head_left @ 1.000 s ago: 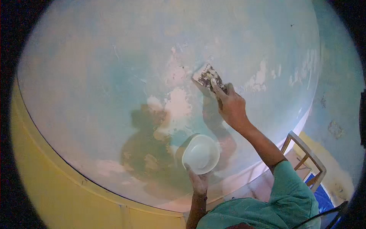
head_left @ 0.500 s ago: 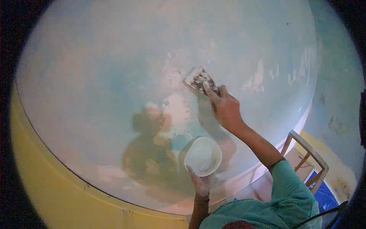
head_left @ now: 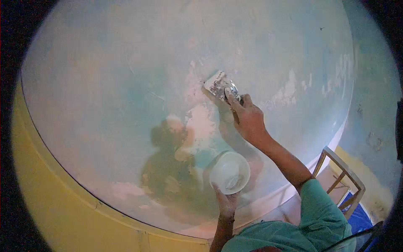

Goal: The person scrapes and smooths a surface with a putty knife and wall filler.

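My right hand (head_left: 247, 113) grips a broad, flat scraper (head_left: 221, 86) smeared with white paste, one finger stretched along its blade. The blade's edge lies at the pale blue-green wall (head_left: 113, 96), by a whitish patch (head_left: 201, 124). Lower down, my left hand (head_left: 227, 201) holds a round white bowl (head_left: 230, 173) from below, its open top facing me. Some whitish material shows inside the bowl. The handle of the scraper is hidden in my right hand.
A wooden frame (head_left: 344, 168) like a ladder or chair back stands at the lower right, beside something blue (head_left: 360, 218). A yellow band (head_left: 84, 201) borders the wall at the lower left. More white patches (head_left: 289, 89) mark the wall at the right.
The bowl and my left hand have shifted slightly right. The scraper's blade has tilted a little and now catches the light. The view has moved slightly against the wall.
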### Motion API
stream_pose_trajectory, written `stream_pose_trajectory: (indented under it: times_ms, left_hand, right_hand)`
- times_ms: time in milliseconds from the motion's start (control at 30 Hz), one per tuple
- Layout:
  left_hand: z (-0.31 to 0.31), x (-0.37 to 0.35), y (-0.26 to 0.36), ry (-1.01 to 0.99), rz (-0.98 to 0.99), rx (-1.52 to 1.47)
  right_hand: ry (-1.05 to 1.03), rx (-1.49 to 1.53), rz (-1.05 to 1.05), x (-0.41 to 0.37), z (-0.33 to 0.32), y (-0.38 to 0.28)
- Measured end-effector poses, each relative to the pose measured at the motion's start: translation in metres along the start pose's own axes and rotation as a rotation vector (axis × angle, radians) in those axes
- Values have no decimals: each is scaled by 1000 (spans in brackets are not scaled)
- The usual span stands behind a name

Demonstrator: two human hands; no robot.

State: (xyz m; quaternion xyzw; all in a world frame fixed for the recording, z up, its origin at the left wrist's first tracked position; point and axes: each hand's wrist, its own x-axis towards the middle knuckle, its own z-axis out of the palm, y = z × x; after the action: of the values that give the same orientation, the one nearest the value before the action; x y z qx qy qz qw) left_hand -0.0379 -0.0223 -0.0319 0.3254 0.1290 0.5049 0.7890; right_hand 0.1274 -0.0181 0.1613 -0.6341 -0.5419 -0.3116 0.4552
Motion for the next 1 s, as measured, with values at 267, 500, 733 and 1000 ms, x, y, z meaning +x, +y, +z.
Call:
stream_pose_trajectory:
  times_ms: [267, 500, 733, 1000]
  left_hand:
    - [3, -2, 6, 7, 29, 25]
    - [8, -8, 6, 68, 85, 84]
    - [1, -9, 7, 85, 48, 32]
    - [-23, -17, -21, 88, -5, -27]
  right_hand:
    - [-247, 792, 103, -8, -7, 2]
    - [-171, 707, 151, 2, 17, 12]
    - [-59, 398, 71, 16, 36, 26]
    - [-214, 327, 16, 21, 17, 24]
